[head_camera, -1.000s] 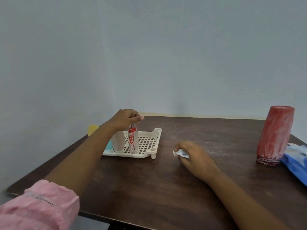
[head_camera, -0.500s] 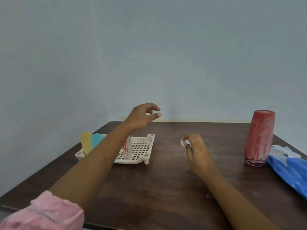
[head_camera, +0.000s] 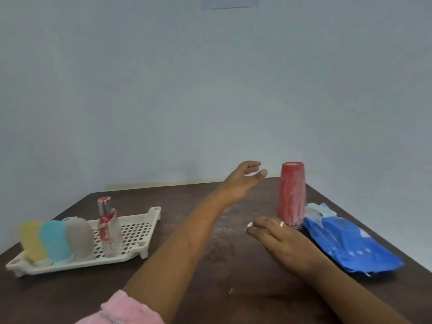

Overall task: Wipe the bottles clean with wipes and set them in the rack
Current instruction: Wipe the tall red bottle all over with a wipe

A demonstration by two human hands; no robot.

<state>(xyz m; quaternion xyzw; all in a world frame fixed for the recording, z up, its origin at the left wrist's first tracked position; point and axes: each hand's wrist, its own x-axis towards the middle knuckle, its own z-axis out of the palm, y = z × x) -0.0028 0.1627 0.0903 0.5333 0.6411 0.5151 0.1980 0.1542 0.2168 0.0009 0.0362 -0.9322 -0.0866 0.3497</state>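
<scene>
Red bottle (head_camera: 291,195): upright on dark brown bench (head_camera: 70,298), right of centre; tapered, smooth, streaked with white film. Clear bottle (head_camera: 109,230): standing in cream lattice plastic rack (head_camera: 153,212), lower left; silver cap, red label, writing unreadable. In the same rack, blurred and rounded: yellow piece (head_camera: 32,239), blue piece (head_camera: 55,239), grey piece (head_camera: 79,237). Left hand (head_camera: 240,183): grip apart, held up just left of red bottle. Right hand (head_camera: 280,242): grip clamped on small white wipe (head_camera: 249,224). Glossy blue pack (head_camera: 350,244): just beside red bottle's base.

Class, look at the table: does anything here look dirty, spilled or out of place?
Yes. The red bottle at the right is streaked with white residue, and pale powdery smudges dust the table beside it.
</scene>
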